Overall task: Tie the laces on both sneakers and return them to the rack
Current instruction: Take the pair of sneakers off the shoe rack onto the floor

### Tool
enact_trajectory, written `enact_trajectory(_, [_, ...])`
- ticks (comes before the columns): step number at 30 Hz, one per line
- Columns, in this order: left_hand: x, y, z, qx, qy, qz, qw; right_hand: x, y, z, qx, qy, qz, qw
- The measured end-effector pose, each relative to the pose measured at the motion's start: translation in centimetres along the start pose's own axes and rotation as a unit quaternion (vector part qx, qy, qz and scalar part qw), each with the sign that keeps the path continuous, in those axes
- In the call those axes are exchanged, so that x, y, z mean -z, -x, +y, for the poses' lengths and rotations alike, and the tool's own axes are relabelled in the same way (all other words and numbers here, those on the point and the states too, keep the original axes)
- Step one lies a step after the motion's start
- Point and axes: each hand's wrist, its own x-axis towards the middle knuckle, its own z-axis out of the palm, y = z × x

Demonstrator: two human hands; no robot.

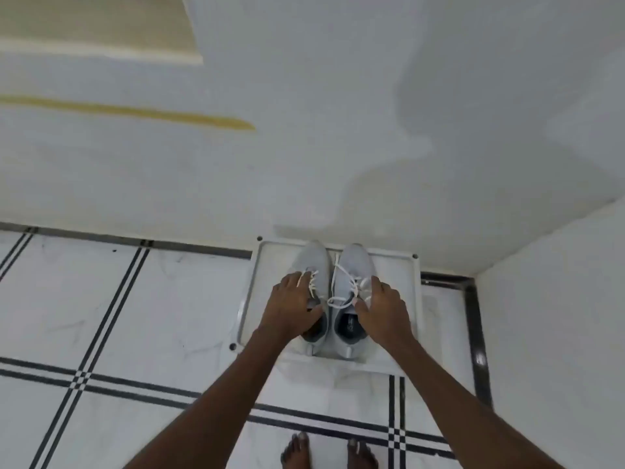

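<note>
Two pale grey sneakers stand side by side, toes toward the wall, on a white rack point(406, 282) on the floor. My left hand point(292, 304) grips the left sneaker point(313, 260) at its tongue and collar, thumb inside the opening. My right hand point(384, 308) grips the right sneaker point(355, 264) the same way, thumb at the inner edge of the opening. White laces point(338, 286) lie loose over both tongues; whether they are knotted I cannot tell. The heels with pull tabs sit at the rack's near edge.
A white wall rises just behind the rack, and a second wall closes the corner on the right. White floor tiles with black double stripes point(111, 299) stretch left and toward me. My bare feet point(329, 451) stand at the bottom of the view.
</note>
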Motion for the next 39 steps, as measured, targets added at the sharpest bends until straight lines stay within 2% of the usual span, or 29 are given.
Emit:
enact_trajectory(4, [-5.6,-3.0,-2.9,0.048,0.002,-0.064,0.997,-6.9,-2.6,2.6,-0.081,0.004,-0.051,0.995])
enact_trajectory(6, [-7.9,-4.0,-4.4,0.075,0.029,-0.063,0.995,-9.3,-3.4,3.6,-0.123,-0.028,-0.063,0.99])
enact_trajectory(9, [-9.8,-5.3,-6.1,0.091,0.035,-0.044,0.994,-11.1,-4.8,4.7,-0.177,-0.074,-0.041,0.981])
enact_trajectory(13, [-10.6,-5.2,-6.3,0.093,-0.007,-0.009,0.996,-12.2,-5.4,5.4,-0.18,-0.079,-0.013,0.98])
enact_trajectory(18, [-8.9,-3.1,-5.3,0.117,0.021,0.034,0.992,-11.0,-3.8,5.0,-0.181,-0.105,0.008,0.978])
enact_trajectory(27, [-3.6,7.4,-2.4,0.114,0.087,0.122,0.982,-5.4,5.3,5.1,-0.157,-0.13,0.032,0.979])
enact_trajectory(30, [-2.6,12.1,-1.8,0.097,0.096,0.125,0.983,-4.6,9.7,5.3,-0.15,-0.14,0.029,0.978])
enact_trajectory(34, [-3.4,18.3,-2.3,0.108,0.117,0.118,0.98,-5.7,15.9,5.6,-0.156,-0.142,0.02,0.977])
enact_trajectory(39, [-7.7,24.5,-5.0,0.107,0.111,0.111,0.982,-10.3,23.3,6.3,-0.162,-0.125,0.008,0.979])
